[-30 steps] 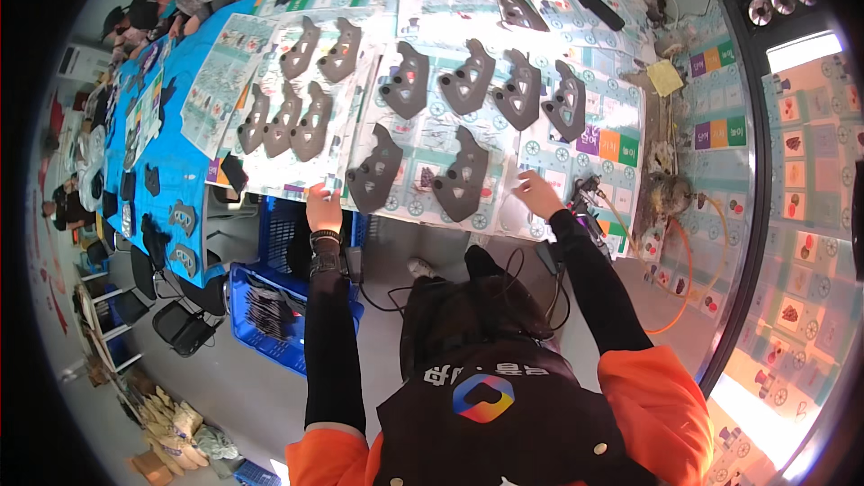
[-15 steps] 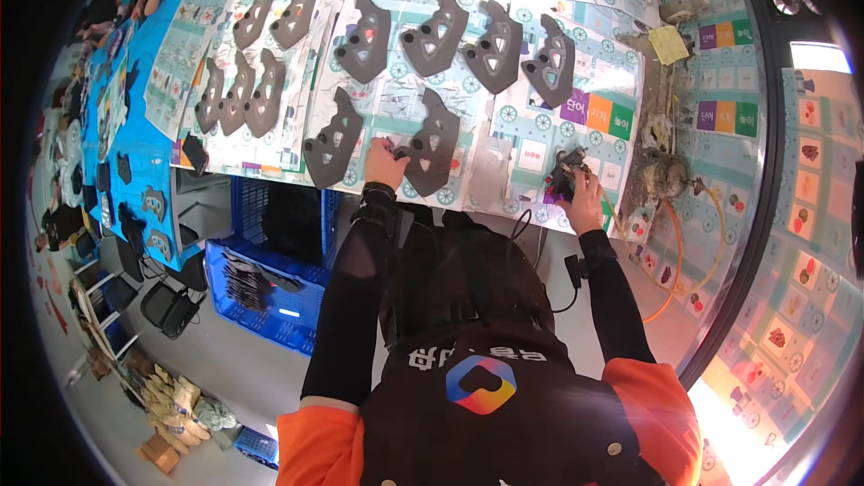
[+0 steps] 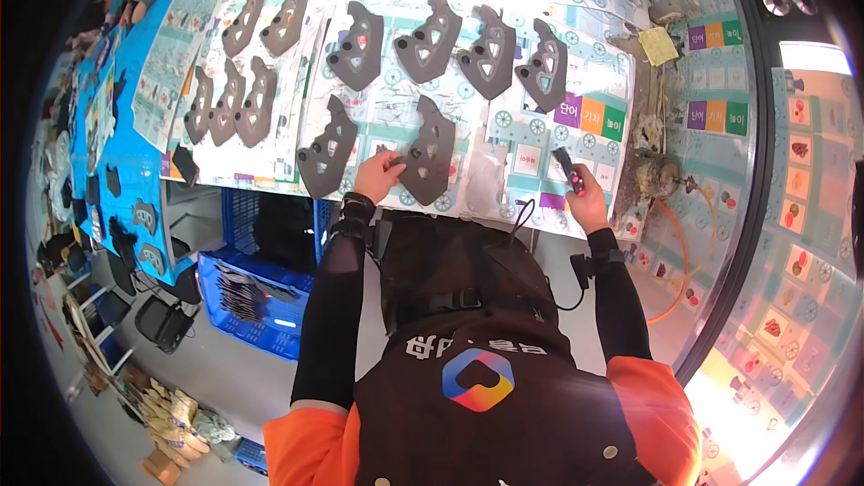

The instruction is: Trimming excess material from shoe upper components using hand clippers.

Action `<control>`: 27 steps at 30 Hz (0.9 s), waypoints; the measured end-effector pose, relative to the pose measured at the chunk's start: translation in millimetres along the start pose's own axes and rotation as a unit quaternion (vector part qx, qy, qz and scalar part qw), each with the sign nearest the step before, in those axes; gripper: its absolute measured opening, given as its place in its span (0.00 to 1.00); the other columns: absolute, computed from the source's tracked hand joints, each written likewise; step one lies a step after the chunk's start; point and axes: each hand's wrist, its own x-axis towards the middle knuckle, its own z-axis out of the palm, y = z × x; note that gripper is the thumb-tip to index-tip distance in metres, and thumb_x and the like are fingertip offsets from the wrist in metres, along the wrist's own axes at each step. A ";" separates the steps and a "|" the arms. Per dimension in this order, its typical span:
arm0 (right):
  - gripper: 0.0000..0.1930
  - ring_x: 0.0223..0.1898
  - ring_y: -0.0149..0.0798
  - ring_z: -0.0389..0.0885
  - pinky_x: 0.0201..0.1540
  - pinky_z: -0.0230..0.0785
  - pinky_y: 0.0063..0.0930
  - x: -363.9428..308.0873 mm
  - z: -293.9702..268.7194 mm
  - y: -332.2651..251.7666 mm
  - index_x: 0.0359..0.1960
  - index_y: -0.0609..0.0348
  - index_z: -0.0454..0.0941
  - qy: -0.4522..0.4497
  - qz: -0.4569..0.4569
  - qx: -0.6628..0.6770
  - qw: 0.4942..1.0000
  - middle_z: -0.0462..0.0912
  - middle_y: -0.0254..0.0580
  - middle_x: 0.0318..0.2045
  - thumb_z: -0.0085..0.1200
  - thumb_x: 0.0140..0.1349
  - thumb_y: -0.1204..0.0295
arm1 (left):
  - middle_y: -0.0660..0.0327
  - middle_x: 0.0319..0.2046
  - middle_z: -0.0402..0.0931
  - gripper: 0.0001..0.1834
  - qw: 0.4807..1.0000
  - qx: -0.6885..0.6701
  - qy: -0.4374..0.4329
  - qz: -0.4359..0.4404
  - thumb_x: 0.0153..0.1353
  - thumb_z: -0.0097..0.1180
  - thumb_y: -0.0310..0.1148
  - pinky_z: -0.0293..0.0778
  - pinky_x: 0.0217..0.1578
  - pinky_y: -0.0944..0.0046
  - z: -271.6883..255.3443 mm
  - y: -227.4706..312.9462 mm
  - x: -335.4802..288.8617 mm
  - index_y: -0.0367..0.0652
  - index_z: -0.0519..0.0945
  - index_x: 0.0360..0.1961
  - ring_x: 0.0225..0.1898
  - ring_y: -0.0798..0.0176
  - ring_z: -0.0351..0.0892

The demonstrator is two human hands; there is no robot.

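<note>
Just in front of me on the table lies a dark grey curved plate with angular cut-outs. The fingers of my left hand are closed on the small tab at its left edge. To the right, my right hand is wrapped round a short dark tool with a flared, brush-like end, held just above the printed table cover. Its exact kind is hard to make out. A matching grey plate lies left of my left hand.
Several more grey plates lie in rows farther back and to the left. Blue crates stand below the table's left front edge. An orange hose hangs at the right, beside a dark-framed glass panel.
The right hand has lifted the dark tool away from the dark cluster it was at, turning it upright. My left hand stays at the plate's tab. The view has shifted slightly.
</note>
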 end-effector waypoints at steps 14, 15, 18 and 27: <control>0.23 0.30 0.30 0.78 0.35 0.73 0.29 58.0 22.5 -193.6 0.58 0.59 0.76 -0.377 0.089 0.250 0.887 0.83 0.38 0.33 0.55 0.57 0.74 | 0.58 0.26 0.81 0.14 0.988 -0.014 0.141 0.055 0.57 0.71 0.38 0.75 0.32 0.59 7.5 -11.8 11.9 0.39 0.81 0.35 0.27 0.59 0.79; 0.22 0.31 0.34 0.78 0.39 0.73 0.31 56.6 30.2 -194.2 0.56 0.60 0.77 -0.351 0.060 0.226 0.907 0.83 0.41 0.31 0.55 0.57 0.74 | 0.58 0.26 0.81 0.14 0.988 -0.009 0.143 0.060 0.56 0.71 0.38 0.75 0.32 0.59 9.1 -12.0 11.1 0.39 0.81 0.34 0.28 0.59 0.80; 0.21 0.32 0.40 0.79 0.43 0.72 0.34 60.5 57.9 -179.0 0.52 0.63 0.78 -0.354 0.013 0.213 0.911 0.82 0.45 0.30 0.54 0.54 0.73 | 0.59 0.26 0.81 0.14 0.987 -0.012 0.146 0.065 0.54 0.72 0.38 0.74 0.32 0.58 12.5 -2.4 16.1 0.40 0.81 0.31 0.28 0.58 0.79; 0.26 0.31 0.41 0.83 0.41 0.74 0.32 67.1 63.2 -209.7 0.55 0.66 0.77 -0.387 0.032 0.168 0.906 0.84 0.51 0.30 0.56 0.52 0.73 | 0.61 0.24 0.79 0.13 0.988 0.006 0.150 0.037 0.53 0.72 0.38 0.74 0.37 0.52 13.3 -6.6 14.8 0.44 0.80 0.28 0.33 0.53 0.78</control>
